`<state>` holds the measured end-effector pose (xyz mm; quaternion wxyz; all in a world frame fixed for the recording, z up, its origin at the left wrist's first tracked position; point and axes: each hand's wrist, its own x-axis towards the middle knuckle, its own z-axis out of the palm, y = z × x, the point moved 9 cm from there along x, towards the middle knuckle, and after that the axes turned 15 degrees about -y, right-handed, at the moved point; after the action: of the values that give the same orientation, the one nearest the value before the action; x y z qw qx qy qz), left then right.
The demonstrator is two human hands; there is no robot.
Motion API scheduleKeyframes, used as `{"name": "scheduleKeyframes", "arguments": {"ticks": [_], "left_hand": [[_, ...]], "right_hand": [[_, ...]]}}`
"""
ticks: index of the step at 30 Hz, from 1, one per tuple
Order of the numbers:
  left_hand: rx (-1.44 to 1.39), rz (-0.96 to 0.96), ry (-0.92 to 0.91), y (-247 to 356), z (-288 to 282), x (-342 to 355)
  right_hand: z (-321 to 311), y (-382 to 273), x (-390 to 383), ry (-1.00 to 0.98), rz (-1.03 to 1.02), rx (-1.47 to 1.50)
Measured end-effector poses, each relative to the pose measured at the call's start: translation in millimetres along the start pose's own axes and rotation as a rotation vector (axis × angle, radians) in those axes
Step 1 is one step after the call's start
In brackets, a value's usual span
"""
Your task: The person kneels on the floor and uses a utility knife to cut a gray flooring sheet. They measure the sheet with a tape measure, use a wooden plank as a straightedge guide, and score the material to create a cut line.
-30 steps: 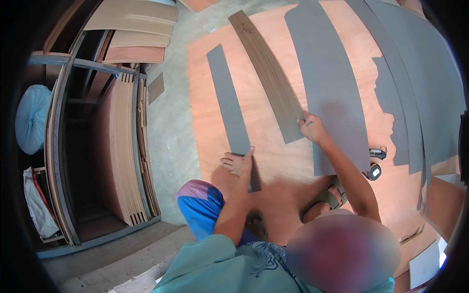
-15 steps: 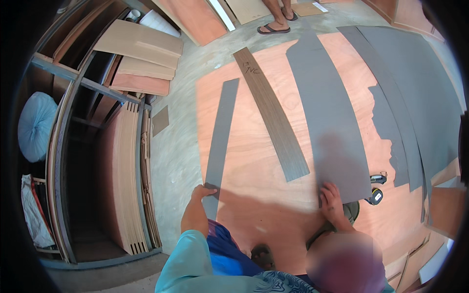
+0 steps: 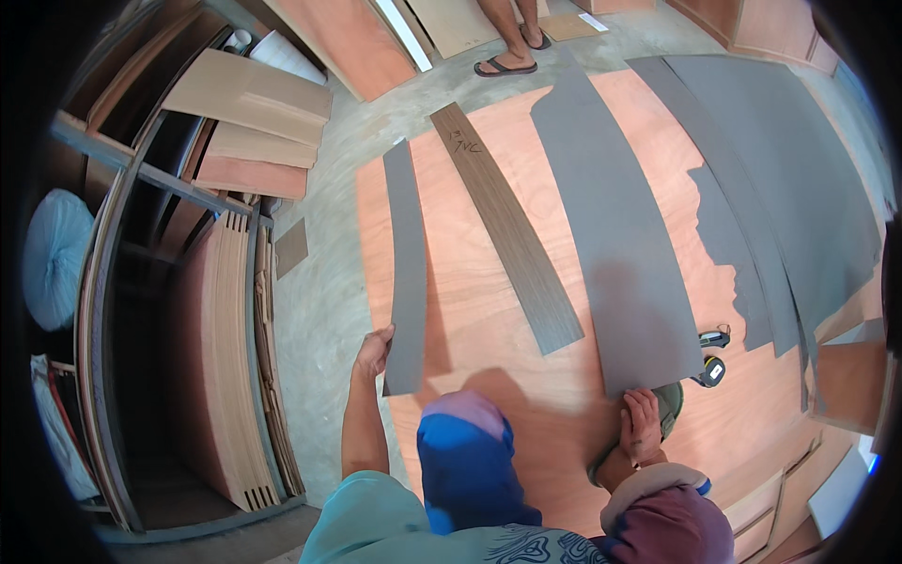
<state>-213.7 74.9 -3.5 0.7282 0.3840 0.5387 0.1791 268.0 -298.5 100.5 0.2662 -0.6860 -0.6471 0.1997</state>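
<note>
My left hand (image 3: 376, 350) is closed on the left edge of a narrow grey laminate strip (image 3: 406, 273), near its close end. The strip is tilted up off the pinkish plywood sheet (image 3: 479, 282) and casts a shadow beside it. My right hand (image 3: 642, 423) holds nothing, its fingers stretched out and lying just below the close edge of a wider grey laminate sheet (image 3: 629, 244), next to my green shoe (image 3: 670, 409). Between the strip and that sheet lies a brown wood-grain strip (image 3: 507, 226) with handwriting on it.
A utility knife (image 3: 716, 336) and a tape measure (image 3: 711, 371) lie right of the wide sheet. More grey sheets (image 3: 789, 160), some ragged-edged, overlap at the right. A rack (image 3: 132, 310) of boards stands left. Another person's sandalled feet (image 3: 507, 64) are at the far edge.
My left hand has raised the narrow grey strip, which lay flat before. My right hand has slid off the wide sheet toward me. The whole view has shifted slightly.
</note>
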Motion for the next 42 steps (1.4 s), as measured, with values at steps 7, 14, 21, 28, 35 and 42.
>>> {"name": "scheduleKeyframes", "arguments": {"ticks": [7,14,21,28,35,42], "left_hand": [[-0.363,0.269,-0.332,127.7,161.5,-63.1],[-0.823,0.363,-0.454,134.3,287.6,-113.3],[-0.700,0.399,-0.404,166.5,357.5,-182.9],[-1.064,0.087,-0.715,118.5,342.7,-146.1],[-0.915,0.089,-0.821,134.8,345.4,-146.1],[-0.444,0.330,-0.816,178.5,421.4,-218.7]], "right_hand": [[-43.8,64.6,10.1,-0.272,0.244,0.516],[-257.2,-137.0,129.6,-0.292,-0.106,-0.142],[-242.3,-334.4,126.0,-0.377,-0.519,-0.639],[-195.4,-349.9,111.5,-0.498,-0.589,-0.414],[-226.1,-397.8,92.6,-0.435,-0.537,-0.254],[-334.2,-383.0,46.8,0.091,-0.451,-0.412]]}}
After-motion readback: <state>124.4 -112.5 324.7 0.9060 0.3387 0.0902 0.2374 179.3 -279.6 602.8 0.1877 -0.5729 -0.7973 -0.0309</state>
